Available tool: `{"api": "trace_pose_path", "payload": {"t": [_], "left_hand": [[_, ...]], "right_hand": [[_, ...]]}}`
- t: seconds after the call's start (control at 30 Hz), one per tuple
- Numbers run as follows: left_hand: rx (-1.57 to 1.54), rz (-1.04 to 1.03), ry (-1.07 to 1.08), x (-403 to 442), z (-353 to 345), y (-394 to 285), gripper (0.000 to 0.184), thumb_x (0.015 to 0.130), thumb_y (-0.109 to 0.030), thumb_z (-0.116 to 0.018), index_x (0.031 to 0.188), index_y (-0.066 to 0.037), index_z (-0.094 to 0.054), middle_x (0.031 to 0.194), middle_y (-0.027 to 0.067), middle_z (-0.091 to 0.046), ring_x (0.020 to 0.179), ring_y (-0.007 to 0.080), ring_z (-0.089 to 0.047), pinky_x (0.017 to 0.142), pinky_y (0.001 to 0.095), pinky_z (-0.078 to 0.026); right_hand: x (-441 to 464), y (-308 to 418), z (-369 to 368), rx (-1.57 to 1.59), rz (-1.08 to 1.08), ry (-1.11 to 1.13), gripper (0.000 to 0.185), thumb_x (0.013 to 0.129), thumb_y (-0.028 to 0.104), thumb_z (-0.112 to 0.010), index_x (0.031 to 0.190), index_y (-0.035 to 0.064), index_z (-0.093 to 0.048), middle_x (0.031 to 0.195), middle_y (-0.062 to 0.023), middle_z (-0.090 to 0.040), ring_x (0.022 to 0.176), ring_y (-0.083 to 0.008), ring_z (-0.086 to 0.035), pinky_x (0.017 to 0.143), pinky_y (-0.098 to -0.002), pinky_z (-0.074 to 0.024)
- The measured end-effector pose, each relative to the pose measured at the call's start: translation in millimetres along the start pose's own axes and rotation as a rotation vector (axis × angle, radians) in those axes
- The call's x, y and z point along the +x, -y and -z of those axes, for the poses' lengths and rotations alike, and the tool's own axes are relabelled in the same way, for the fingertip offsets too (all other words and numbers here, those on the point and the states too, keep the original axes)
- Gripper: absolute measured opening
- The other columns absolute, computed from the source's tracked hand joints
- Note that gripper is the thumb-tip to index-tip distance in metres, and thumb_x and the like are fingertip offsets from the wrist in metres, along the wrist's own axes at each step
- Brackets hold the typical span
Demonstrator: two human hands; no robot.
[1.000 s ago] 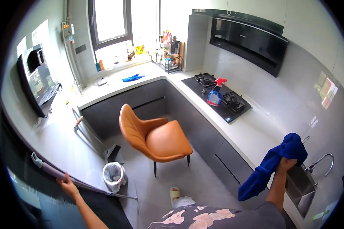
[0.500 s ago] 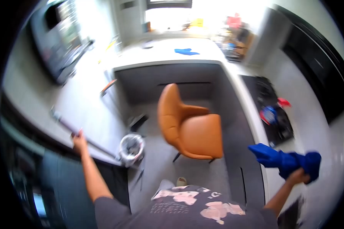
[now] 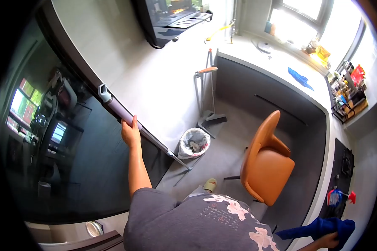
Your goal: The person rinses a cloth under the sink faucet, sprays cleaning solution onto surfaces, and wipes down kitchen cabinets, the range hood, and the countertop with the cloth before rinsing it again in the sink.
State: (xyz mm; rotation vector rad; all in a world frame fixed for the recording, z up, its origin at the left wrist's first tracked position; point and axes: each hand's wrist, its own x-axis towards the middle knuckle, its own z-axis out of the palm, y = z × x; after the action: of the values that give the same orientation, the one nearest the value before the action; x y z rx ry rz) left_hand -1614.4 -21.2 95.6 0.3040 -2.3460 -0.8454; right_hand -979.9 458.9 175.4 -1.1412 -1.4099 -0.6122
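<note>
My left hand (image 3: 131, 133) is closed round the pinkish-grey grip of a long-handled tool (image 3: 120, 110), whose thin pole slants down past the bin to the floor. At the lower right, my right hand (image 3: 329, 240) grips a dark blue cloth (image 3: 318, 228), which hangs out to the left over the counter edge. Near that cloth, a spray bottle with a red trigger (image 3: 335, 197) lies on the black stove (image 3: 338, 180). A lined waste bin (image 3: 194, 143) with some rubbish in it stands beside the pole.
An orange chair (image 3: 269, 167) stands on the floor right of centre. A broom and dustpan (image 3: 213, 121) lean by the wall behind the bin. Blue gloves (image 3: 300, 78) lie on the white counter (image 3: 251, 58). A dark glass door (image 3: 100, 167) is at the left, a wall-mounted appliance (image 3: 176, 21) above.
The view has swung left, so the chair and stove now appear farther right. My left hand still holds the tool; my right hand and the cloth have moved to the lower right of the view.
</note>
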Motion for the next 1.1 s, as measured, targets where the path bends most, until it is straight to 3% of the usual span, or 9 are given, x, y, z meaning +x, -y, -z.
{"api": "trace_pose_path", "payload": {"t": [0.2, 0.3, 0.37, 0.4, 0.53, 0.6, 0.8, 0.93, 1.1], "left_hand": [[0.145, 0.018, -0.053, 3, 14, 32, 0.05, 0.081, -0.048, -0.054, 0.098, -0.001, -0.054, 0.085, 0.0178, -0.062, 0.078, 0.0361, -0.06, 0.064, 0.0434, -0.046], [0.285, 0.141, 0.208, 14, 24, 6, 0.063, 0.078, -0.055, -0.053, 0.104, 0.003, -0.05, 0.096, 0.0225, -0.059, 0.088, 0.0382, -0.057, 0.073, 0.0442, -0.045], [0.071, 0.039, 0.157, 13, 18, 17, 0.079, 0.078, -0.052, -0.056, 0.117, 0.013, -0.036, 0.112, 0.0315, -0.048, 0.102, 0.0399, -0.051, 0.085, 0.0425, -0.041], [0.263, -0.034, -0.034, 7, 10, 27, 0.087, 0.077, -0.049, -0.06, 0.123, 0.017, -0.026, 0.12, 0.0349, -0.038, 0.111, 0.0423, -0.043, 0.094, 0.0421, -0.035], [0.055, -0.588, -0.388, -30, 25, -23, 0.062, 0.083, -0.022, -0.06, 0.129, 0.004, -0.028, 0.129, 0.0226, -0.033, 0.116, 0.0367, -0.037, 0.099, 0.0435, -0.029], [-0.163, -0.731, -0.203, -57, 8, -59, 0.052, 0.083, -0.012, -0.056, 0.127, 0.003, -0.031, 0.128, 0.0208, -0.035, 0.118, 0.0344, -0.036, 0.1, 0.0426, -0.027], [-0.459, -0.738, 0.929, -162, -101, -127, 0.045, 0.081, -0.015, -0.058, 0.121, -0.001, -0.042, 0.122, 0.0157, -0.044, 0.116, 0.0293, -0.04, 0.098, 0.0377, -0.03], [-0.391, -0.842, 1.258, -224, -135, -168, 0.045, 0.079, -0.026, -0.062, 0.116, -0.004, -0.049, 0.117, 0.0164, -0.046, 0.112, 0.0301, -0.043, 0.095, 0.0367, -0.034], [-0.244, -0.838, 1.282, -259, -166, -202, 0.043, 0.075, -0.038, -0.065, 0.104, -0.006, -0.058, 0.11, 0.0132, -0.05, 0.104, 0.0297, -0.048, 0.089, 0.0382, -0.039]], "right_hand": [[-5, 21, -32, 0.091, 0.042, 0.049, 0.036, 0.082, 0.03, -0.059, 0.089, -0.0051, -0.063, 0.093, -0.0188, -0.063, 0.083, -0.0311, -0.061, 0.077, -0.038, -0.0469], [-9, 15, -44, 0.158, 0.077, 0.058, 0.035, 0.082, 0.029, -0.059, 0.089, -0.005, -0.063, 0.093, -0.0191, -0.063, 0.082, -0.031, -0.061, 0.077, -0.0376, -0.0468], [-11, 13, -43, 0.197, 0.058, 0.016, 0.029, 0.082, 0.023, -0.06, 0.089, -0.005, -0.063, 0.091, -0.0172, -0.064, 0.081, -0.0284, -0.061, 0.077, -0.0356, -0.0463], [-7, 29, -41, 0.21, 0.041, -0.021, 0.024, 0.082, 0.019, -0.06, 0.087, -0.0048, -0.063, 0.09, -0.0156, -0.064, 0.081, -0.0261, -0.061, 0.078, -0.0337, -0.0459], [-6, 25, -10, 0.215, 0.054, -0.002, 0.021, 0.082, 0.016, -0.058, 0.086, -0.0037, -0.063, 0.09, -0.0126, -0.065, 0.08, -0.0228, -0.061, 0.08, -0.032, -0.0439], [-5, 33, 10, 0.206, 0.055, -0.032, 0.018, 0.082, 0.014, -0.057, 0.087, -0.003, -0.063, 0.09, -0.0111, -0.064, 0.079, -0.0214, -0.061, 0.079, -0.031, -0.044], [-18, 49, 82, 0.062, -0.041, 0.03, 0.013, 0.082, 0.007, -0.054, 0.085, -0.0037, -0.061, 0.089, -0.0105, -0.063, 0.08, -0.0192, -0.059, 0.078, -0.03, -0.0446], [-45, 29, 148, -0.055, -0.114, 0.055, 0.014, 0.084, 0.006, -0.053, 0.084, -0.0053, -0.06, 0.089, -0.0107, -0.063, 0.081, -0.0199, -0.059, 0.079, -0.03, -0.0442], [-67, 22, 197, -0.274, -0.219, 0.036, 0.015, 0.085, 0.006, -0.053, 0.088, -0.0065, -0.059, 0.091, -0.0115, -0.062, 0.083, -0.0203, -0.058, 0.079, -0.0308, -0.0438]]}}
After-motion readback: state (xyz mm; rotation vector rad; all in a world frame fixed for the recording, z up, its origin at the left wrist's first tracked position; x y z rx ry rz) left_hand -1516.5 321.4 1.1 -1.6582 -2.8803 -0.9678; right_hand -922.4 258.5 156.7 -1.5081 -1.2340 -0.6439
